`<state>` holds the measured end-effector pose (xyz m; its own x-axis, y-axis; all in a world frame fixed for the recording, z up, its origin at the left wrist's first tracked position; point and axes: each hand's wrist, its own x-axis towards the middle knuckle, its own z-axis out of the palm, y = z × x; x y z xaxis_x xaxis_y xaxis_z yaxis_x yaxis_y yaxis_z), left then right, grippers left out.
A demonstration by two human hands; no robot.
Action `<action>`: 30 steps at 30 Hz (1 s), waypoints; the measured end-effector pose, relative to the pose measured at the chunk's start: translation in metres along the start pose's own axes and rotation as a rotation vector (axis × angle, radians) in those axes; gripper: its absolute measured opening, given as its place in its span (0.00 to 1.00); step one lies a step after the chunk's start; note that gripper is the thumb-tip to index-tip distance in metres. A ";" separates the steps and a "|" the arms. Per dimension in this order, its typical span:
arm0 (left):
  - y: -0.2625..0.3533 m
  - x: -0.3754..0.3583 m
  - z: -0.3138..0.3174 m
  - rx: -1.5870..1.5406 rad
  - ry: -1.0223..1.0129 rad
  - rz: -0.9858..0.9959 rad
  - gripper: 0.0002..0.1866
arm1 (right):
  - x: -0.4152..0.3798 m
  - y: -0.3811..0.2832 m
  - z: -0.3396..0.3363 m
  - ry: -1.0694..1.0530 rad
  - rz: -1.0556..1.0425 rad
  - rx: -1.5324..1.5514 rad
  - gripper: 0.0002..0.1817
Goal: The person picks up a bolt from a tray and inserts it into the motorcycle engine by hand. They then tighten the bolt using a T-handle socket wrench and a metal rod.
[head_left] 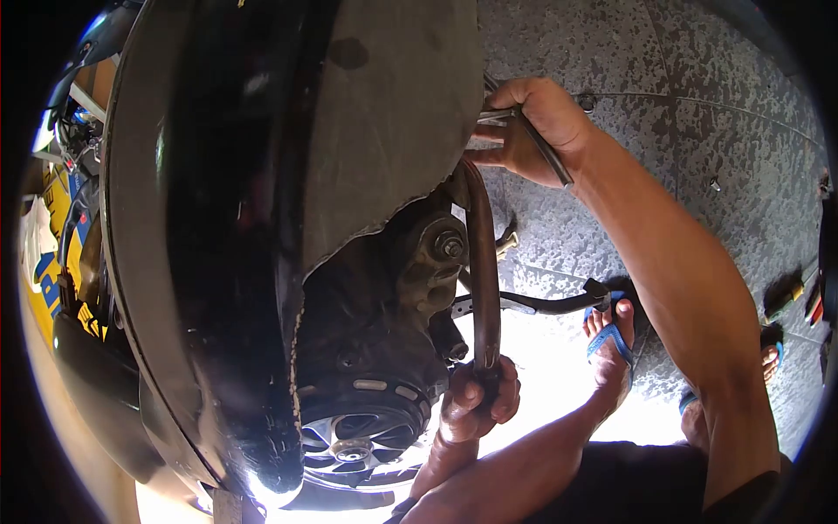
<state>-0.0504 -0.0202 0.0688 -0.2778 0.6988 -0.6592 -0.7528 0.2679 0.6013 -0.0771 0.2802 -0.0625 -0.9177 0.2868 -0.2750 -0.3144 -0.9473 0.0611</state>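
My right hand (pixel 546 131) is at the upper middle, beside the torn edge of a grey panel (pixel 393 113). Its fingers close on a thin dark metal rod (pixel 543 148), whose far end is hidden near the panel. Lower down, my left hand (pixel 478 402) wraps round the lower end of a brown-black pipe (pixel 483 262). That pipe runs up to just below my right hand. Left of it sit a greasy round fitting with a bolt (pixel 449 246) and a finned wheel-like part (pixel 352 450) under the vehicle's black body (pixel 227 262).
A curved black lever (pixel 550 306) reaches towards a foot in a blue sandal (pixel 611 341). On the speckled grey floor (pixel 698 175) lie a small metal piece (pixel 715 184) and a yellow-handled tool (pixel 786 299). A yellow and blue item (pixel 44 297) shows at the left.
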 end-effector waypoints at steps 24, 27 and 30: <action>-0.005 0.012 0.002 0.197 0.032 0.061 0.28 | 0.011 0.014 0.018 0.505 -0.224 -0.089 0.47; -0.004 0.013 0.001 0.196 0.004 0.082 0.30 | 0.010 0.031 0.020 0.592 -0.137 -0.236 0.43; -0.008 0.009 -0.005 0.150 0.035 0.110 0.32 | -0.011 0.035 0.016 0.556 -0.224 -0.463 0.41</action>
<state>-0.0495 -0.0191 0.0558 -0.3759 0.7065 -0.5996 -0.6201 0.2890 0.7293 -0.0821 0.2459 -0.0424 -0.5481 0.4814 -0.6840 -0.2317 -0.8732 -0.4288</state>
